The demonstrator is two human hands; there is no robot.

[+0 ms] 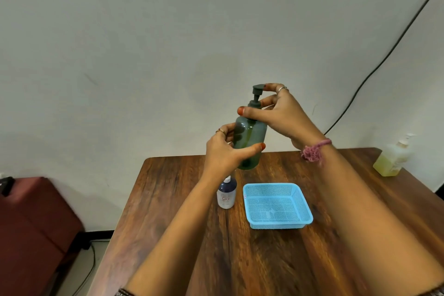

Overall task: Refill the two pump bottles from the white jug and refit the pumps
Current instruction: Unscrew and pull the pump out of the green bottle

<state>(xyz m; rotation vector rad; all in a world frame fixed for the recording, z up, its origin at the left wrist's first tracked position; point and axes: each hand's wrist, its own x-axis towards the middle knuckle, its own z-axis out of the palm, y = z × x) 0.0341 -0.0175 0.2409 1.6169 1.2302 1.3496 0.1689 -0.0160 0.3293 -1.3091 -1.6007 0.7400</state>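
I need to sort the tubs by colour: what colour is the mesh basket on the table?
The plastic mesh basket is light blue, shown clearly in the head view.

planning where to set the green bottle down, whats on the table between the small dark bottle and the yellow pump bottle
In the head view, the empty blue basket sits between the small dark bottle and the yellow pump bottle, close beside the dark one; beyond it is bare table.

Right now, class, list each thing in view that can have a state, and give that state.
Green pump bottle: held up above the table, pump fitted.
Left hand: grips the bottle's body.
Right hand: pinches the pump.
Dark blue bottle: upright on the table.
Blue basket: empty.
Yellow pump bottle: upright, pump fitted.
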